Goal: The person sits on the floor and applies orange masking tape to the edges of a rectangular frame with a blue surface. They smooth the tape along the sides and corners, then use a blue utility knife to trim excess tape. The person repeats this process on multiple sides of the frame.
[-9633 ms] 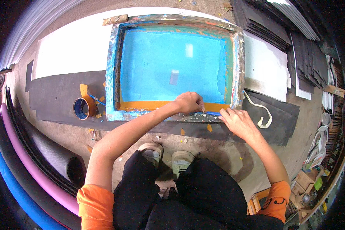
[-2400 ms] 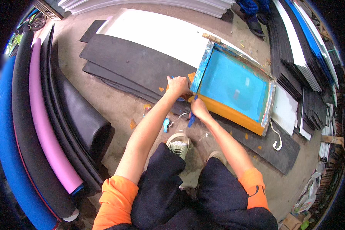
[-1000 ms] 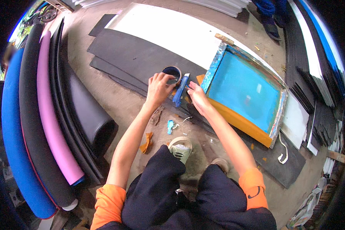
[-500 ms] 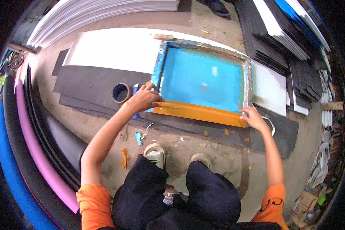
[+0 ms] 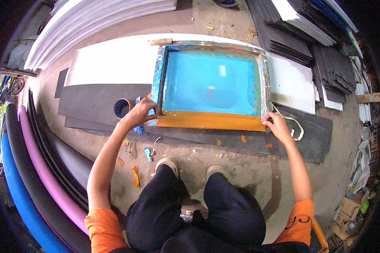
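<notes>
A screen-printing frame (image 5: 155, 71) with a paint-stained rim and a light blue mesh (image 5: 198, 82) lies in front of me. Along its near side runs a wide strip of orange-brown tape (image 5: 211, 122). My left hand (image 5: 142, 113) pinches at the strip's left end, by the near left corner. At the opposite end, my right hand (image 5: 276, 125) has thumb and finger closed on the tape's right end. Left of my left hand stands a roll of tape (image 5: 122, 109). A small blue object (image 5: 138, 129) lies partly hidden beneath that hand.
Under the frame are black sheets (image 5: 101, 99) and a white sheet (image 5: 114, 63). A wood block (image 5: 161, 41) rests at its far left corner. Stacked sheets (image 5: 283, 36) rise far right; rolled sheets (image 5: 42, 168) stand left. A white cord loop (image 5: 299, 130) and tape scraps (image 5: 135, 176) lie around.
The view has shifted, so the frame sits further left and straighter in the picture. Both hands stay at the two ends of the tape strip.
</notes>
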A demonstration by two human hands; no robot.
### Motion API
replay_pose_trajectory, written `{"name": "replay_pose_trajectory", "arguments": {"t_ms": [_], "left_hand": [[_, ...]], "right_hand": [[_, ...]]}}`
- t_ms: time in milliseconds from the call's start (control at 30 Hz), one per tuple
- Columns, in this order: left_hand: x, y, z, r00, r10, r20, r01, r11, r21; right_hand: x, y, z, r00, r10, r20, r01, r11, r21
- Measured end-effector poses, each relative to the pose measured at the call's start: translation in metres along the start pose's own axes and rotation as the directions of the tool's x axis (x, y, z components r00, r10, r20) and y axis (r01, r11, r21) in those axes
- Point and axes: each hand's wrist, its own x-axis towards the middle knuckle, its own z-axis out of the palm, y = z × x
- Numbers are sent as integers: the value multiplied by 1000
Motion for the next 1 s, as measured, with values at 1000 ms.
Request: {"name": "replay_pose_trajectory", "arguments": {"t_ms": [1000], "left_hand": [[-88, 165, -164, 730, 108, -675, -8, 989, 150]], "right_hand": [[-93, -163, -204, 869, -115, -480, 287, 909, 302]]}}
